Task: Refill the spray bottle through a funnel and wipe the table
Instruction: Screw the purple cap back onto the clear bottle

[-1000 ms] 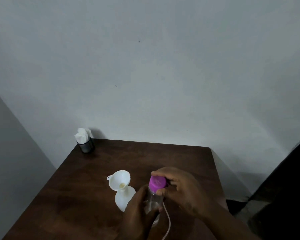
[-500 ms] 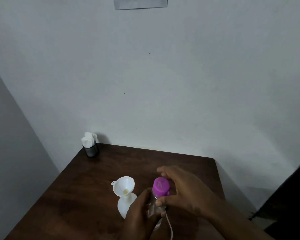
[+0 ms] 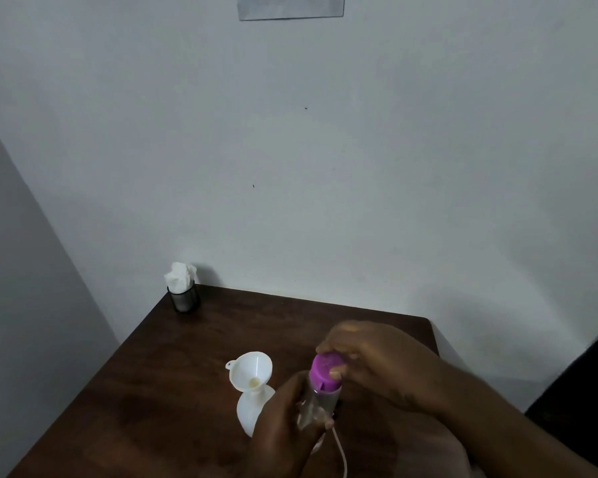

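A clear bottle (image 3: 320,403) with a purple cap (image 3: 326,370) stands above the dark wooden table (image 3: 194,367) near its front. My left hand (image 3: 283,426) grips the clear body from the left. My right hand (image 3: 377,363) curls over the purple cap, fingers and thumb pinching it. To the left, a white funnel (image 3: 251,369) sits upright in the neck of a white bottle (image 3: 251,412). A thin white tube (image 3: 339,450) hangs below the clear bottle.
A small dark holder stuffed with white tissues (image 3: 182,291) stands at the table's back left corner against the wall. A paper notice (image 3: 290,5) is stuck high on the wall. The table's right edge drops off next to a dark area.
My right hand has closed back onto the purple cap after lifting its fingers off half a second ago. The camera has tilted upward, so the wall notice shows.
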Tool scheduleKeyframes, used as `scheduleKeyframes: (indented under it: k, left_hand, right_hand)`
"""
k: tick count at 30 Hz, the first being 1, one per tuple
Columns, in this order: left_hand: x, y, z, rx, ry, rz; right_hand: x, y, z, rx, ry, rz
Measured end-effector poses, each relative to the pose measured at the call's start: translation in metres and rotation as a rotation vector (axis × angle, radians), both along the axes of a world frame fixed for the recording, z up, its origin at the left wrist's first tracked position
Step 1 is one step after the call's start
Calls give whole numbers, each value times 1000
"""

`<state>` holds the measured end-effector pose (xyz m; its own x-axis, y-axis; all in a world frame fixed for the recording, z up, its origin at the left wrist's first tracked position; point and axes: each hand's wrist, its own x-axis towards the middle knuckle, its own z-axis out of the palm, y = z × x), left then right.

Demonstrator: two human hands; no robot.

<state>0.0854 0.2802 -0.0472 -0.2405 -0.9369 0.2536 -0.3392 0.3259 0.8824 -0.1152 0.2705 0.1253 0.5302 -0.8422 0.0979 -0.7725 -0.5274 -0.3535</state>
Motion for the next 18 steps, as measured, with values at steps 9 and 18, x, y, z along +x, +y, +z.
scheduleKeyframes:
  k: [9,18]
  left_hand:
    - [2,1,6,-16,12,6]
    - [3,-1,6,-18,12,-1]
  right_hand:
    - [4,0,2,-42,119,-15]
    - [4,1,2,-14,84,39]
